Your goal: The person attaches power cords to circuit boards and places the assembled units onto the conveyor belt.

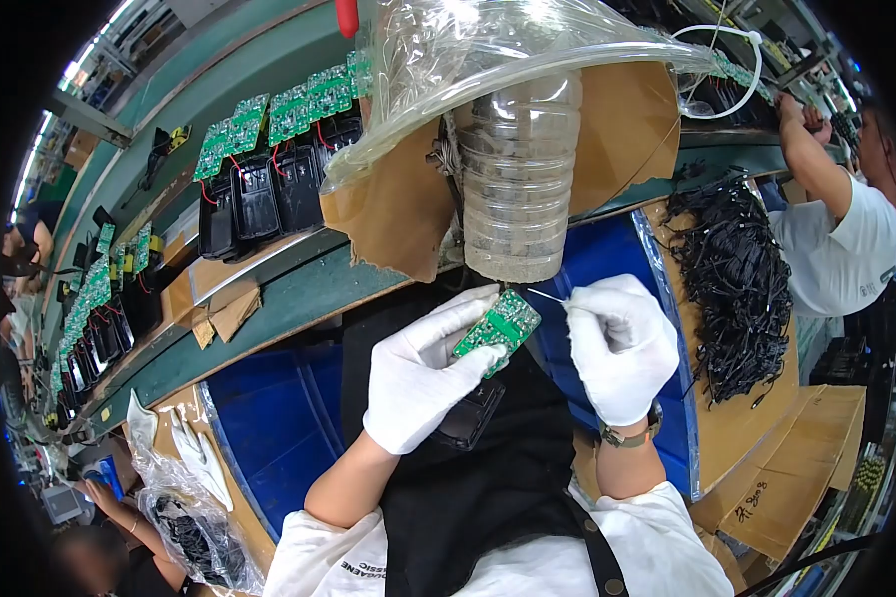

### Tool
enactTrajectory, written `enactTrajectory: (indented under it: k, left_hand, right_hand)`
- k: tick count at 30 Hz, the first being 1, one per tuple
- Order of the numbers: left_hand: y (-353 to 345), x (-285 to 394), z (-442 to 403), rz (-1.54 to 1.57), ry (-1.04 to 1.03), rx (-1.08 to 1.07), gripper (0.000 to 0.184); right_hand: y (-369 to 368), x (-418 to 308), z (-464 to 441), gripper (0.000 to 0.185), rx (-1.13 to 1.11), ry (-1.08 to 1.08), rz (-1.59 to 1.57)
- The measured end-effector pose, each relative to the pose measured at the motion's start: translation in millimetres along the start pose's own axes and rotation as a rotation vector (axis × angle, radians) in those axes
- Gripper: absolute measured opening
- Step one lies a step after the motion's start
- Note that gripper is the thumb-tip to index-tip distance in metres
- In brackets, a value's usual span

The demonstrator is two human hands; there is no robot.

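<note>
My left hand, in a white glove, grips a small green circuit board between thumb and fingers, tilted in front of my apron. A black plastic case hangs just below the board, against the apron. To the right, my right hand, also gloved, is closed in a pinch on a thin pale rod. The rod points left toward the board's upper edge, and its tip appears apart from it. Whatever else lies inside the right fingers is hidden.
Ahead is a ribbed clear plastic bottle under a plastic-film hood with cardboard sides. Black cases with circuit boards line the green bench at left. A pile of black cables lies at right. Co-workers sit on both sides.
</note>
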State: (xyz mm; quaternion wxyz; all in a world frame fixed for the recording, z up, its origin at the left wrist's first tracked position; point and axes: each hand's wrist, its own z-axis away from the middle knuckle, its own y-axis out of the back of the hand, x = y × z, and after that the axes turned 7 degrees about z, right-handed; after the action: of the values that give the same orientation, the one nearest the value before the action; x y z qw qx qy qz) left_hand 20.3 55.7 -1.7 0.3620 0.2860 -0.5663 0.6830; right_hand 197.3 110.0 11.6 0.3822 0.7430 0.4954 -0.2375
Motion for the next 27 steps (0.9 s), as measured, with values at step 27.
enactTrajectory:
  k: [27]
  left_hand:
    - [-6.2, -4.4, -1.3, -0.215, -0.242, 0.015, 0.042]
  right_hand:
    - [-6.4, -9.9, -8.5, 0.014, -0.156, -0.011, 0.095]
